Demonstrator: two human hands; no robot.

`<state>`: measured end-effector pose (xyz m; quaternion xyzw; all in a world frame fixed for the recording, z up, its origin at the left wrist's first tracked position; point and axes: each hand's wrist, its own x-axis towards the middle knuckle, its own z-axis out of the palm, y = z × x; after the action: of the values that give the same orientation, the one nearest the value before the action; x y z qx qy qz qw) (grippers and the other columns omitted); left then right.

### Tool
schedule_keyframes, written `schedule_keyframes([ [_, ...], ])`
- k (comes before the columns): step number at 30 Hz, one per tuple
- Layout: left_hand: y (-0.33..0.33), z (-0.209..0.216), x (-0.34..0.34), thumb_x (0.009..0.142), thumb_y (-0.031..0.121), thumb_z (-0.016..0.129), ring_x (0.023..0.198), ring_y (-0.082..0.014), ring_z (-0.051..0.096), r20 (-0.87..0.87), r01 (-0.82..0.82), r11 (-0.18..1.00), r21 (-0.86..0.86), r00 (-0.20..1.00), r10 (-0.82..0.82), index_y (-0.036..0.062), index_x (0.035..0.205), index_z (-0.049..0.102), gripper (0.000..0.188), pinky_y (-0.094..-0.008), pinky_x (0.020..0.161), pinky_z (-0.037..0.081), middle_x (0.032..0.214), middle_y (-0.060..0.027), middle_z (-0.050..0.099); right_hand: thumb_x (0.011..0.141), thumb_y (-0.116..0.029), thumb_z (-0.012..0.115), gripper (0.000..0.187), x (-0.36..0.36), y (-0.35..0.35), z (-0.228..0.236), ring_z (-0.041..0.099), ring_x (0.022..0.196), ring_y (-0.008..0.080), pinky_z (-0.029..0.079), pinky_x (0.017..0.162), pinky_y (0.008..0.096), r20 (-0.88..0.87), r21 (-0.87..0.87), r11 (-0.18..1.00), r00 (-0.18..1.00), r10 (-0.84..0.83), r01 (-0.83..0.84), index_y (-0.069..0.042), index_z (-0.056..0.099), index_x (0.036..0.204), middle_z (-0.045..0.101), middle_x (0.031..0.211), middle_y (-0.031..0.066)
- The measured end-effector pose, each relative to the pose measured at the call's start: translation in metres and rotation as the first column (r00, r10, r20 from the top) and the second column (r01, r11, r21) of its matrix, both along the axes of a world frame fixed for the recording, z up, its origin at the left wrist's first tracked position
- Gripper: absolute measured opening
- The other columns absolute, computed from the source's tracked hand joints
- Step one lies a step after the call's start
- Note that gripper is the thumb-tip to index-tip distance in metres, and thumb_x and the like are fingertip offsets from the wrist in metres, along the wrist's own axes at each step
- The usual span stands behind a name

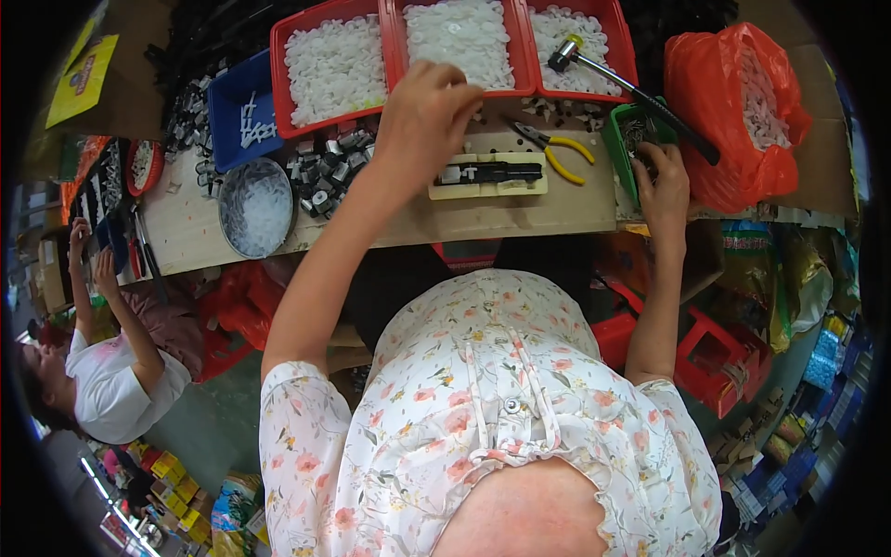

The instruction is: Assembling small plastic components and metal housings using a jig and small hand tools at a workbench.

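Observation:
My left hand (418, 125) is raised over the front edge of the red three-part tray (388, 37), its fingers bent together in a pinch; whatever they hold is too small to make out. Just to its right, a black part (487, 173) lies in a cream-coloured holding block (449, 188) on the table. My right hand (666, 195) dips its curled fingertips into the green bin (616, 148) of small metal pieces (635, 128); what they pinch is hidden. White plastic pieces (455, 42) fill the tray's compartments.
Yellow-handled pliers (562, 160) lie beside the block. A hammer (640, 93) rests across the tray and green bin. At right stands a red bag (724, 121); at left are a blue bin (232, 102), a round bowl (258, 209) and metal parts (327, 172). Another person (121, 371) works at far left.

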<state>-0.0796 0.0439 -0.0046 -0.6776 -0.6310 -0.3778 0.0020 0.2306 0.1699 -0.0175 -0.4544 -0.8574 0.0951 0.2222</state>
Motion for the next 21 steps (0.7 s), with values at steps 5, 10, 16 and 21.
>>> schedule_keyframes([
  [5, 0.06, -0.007, -0.017, 0.08, 0.005, 0.069, 0.101, -0.0321, 0.057, -0.114, -0.002, 0.999, 0.046, 0.993, 0.008, 0.0028, 0.102, 0.071, 0.021, -0.0412, 0.087, 0.049, 0.104, -0.0123, 0.064, 0.086, -0.003, 0.066, 0.022, -0.004, 0.007, -0.004, 0.061, 0.079, 0.0323, 0.047, 0.07, 0.0392, 0.033, -0.009, 0.998, 0.997, 0.068, -0.068, 0.001, 0.065, 0.108, 0.061, 0.093, 0.0167],
  [10, 0.1, -0.014, -0.04, 0.083, 0.007, 0.069, 0.113, -0.0331, 0.056, -0.25, -0.041, 0.998, 0.037, 0.967, 0.049, 0.0024, 0.105, 0.069, 0.022, -0.0427, 0.094, 0.048, 0.118, -0.0127, 0.062, 0.086, -0.002, 0.066, 0.022, -0.011, 0.005, -0.003, 0.062, 0.077, 0.0328, 0.047, 0.069, 0.0394, -0.035, 0.018, 1.0, 0.999, 0.018, -0.017, 0.0, 0.065, 0.107, 0.062, 0.094, 0.0173],
  [16, 0.094, -0.018, -0.045, 0.081, 0.006, 0.07, 0.101, -0.0311, 0.059, -0.27, 0.015, 0.994, -0.108, 0.962, -0.044, 0.001, 0.094, 0.071, 0.014, -0.0411, 0.086, 0.049, 0.104, -0.0116, 0.066, 0.085, -0.003, 0.066, 0.017, -0.009, 0.011, -0.006, 0.062, 0.078, 0.0335, 0.048, 0.069, 0.0396, -0.021, 0.042, 0.999, 0.999, 0.033, -0.032, 0.001, 0.066, 0.102, 0.063, 0.092, 0.0175],
  [21, 0.078, -0.016, -0.041, 0.08, 0.006, 0.071, 0.093, -0.03, 0.059, -0.227, 0.031, 0.999, 0.043, 0.974, -0.02, 0.0011, 0.09, 0.073, 0.011, -0.0397, 0.082, 0.049, 0.093, -0.0101, 0.067, 0.085, -0.004, 0.066, 0.012, -0.013, 0.014, -0.003, 0.064, 0.081, 0.0343, 0.048, 0.071, 0.041, 0.018, 0.016, 1.0, 1.0, 0.009, -0.009, 0.001, 0.067, 0.095, 0.064, 0.089, 0.0172],
])
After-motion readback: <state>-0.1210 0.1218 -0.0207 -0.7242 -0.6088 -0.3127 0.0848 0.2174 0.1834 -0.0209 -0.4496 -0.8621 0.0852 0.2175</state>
